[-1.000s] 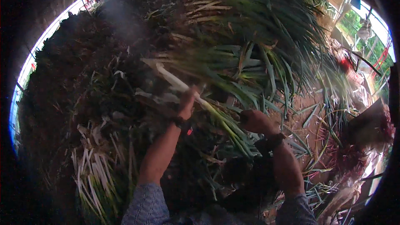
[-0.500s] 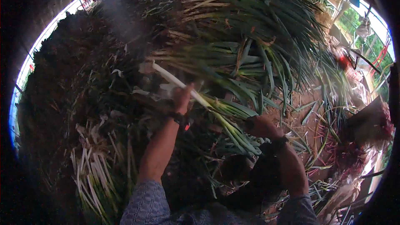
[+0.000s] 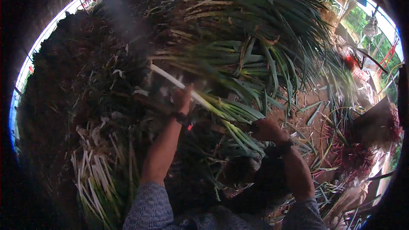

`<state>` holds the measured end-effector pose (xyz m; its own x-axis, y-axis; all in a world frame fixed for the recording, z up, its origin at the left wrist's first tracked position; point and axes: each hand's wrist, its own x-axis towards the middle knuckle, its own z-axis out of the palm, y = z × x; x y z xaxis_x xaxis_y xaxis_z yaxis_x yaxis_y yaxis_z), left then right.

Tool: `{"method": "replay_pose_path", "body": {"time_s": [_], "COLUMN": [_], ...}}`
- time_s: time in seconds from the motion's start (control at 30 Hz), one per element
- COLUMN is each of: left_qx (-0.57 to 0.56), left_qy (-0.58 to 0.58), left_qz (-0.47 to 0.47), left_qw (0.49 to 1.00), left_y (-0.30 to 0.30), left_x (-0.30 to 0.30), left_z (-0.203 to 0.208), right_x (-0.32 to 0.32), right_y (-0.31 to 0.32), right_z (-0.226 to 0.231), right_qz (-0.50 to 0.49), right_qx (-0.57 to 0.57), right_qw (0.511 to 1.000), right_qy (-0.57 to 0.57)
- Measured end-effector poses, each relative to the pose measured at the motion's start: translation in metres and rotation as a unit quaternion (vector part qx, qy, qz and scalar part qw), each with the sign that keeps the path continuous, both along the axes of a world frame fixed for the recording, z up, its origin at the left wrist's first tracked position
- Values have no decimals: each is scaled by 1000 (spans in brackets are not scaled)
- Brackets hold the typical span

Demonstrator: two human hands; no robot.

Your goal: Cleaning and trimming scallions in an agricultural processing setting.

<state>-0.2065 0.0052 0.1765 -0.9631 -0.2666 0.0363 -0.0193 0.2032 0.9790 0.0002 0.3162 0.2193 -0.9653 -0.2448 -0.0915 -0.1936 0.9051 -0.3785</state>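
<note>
A long green onion [image 3: 168, 77] lies slantwise in front of me, white stem at upper left and green leaves spreading to lower right. My left hand [image 3: 184, 99] is closed round the stem, where the white turns pale green. Beside the leaves, my right hand [image 3: 271, 131] is curled into a fist. Its fingertips are dark, and what they grip at the leaves is hidden. Dark bands circle both wrists, the left one with a small red part.
A big heap of untrimmed green onions [image 3: 255, 10] fills the far side. White-stemmed onions [image 3: 96, 174] lie at lower left. Dark plant litter [image 3: 64, 85] covers the left. Loose leaves and reddish strands [image 3: 336, 153] lie on the brown ground [image 3: 304, 102] at right, near pale sacks [image 3: 349, 198].
The green onion and my left hand have shifted slightly left. The white stem's root end looks sharper now. My right hand has hardly moved.
</note>
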Motion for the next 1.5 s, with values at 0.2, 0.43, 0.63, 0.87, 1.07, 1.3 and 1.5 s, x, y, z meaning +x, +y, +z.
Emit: {"method": "replay_pose_path", "body": {"time_s": [0.2,0.43,0.63,0.87,1.07,1.3,1.5], "left_qx": [83,-62,-1,8,95,-91,-46], "left_qy": [8,-16,-76,-52,-13,-102,-83], "left_qz": [12,-8,52,18,-23,-10,24], "left_qw": [996,998,996,998,995,991,995], "left_y": [-9,0,-33,-52,-19,-60,-35], "left_x": [-5,-4,-28,-41,-23,-43,-31], "left_z": [-6,3,-39,-59,-47,-79,-67], "right_x": [4,20,11,9,-1,13,19], "right_y": [-14,2,-11,-19,-19,-23,-5], "right_z": [29,18,0,2,-11,22,10], "right_qz": [-63,-84,-64,-51,-87,-22,-37], "right_qx": [47,59,51,-2,13,69,41], "right_qw": [996,992,996,999,996,995,997], "right_qy": [-41,-71,-16,-14,-23,-67,-54]}}
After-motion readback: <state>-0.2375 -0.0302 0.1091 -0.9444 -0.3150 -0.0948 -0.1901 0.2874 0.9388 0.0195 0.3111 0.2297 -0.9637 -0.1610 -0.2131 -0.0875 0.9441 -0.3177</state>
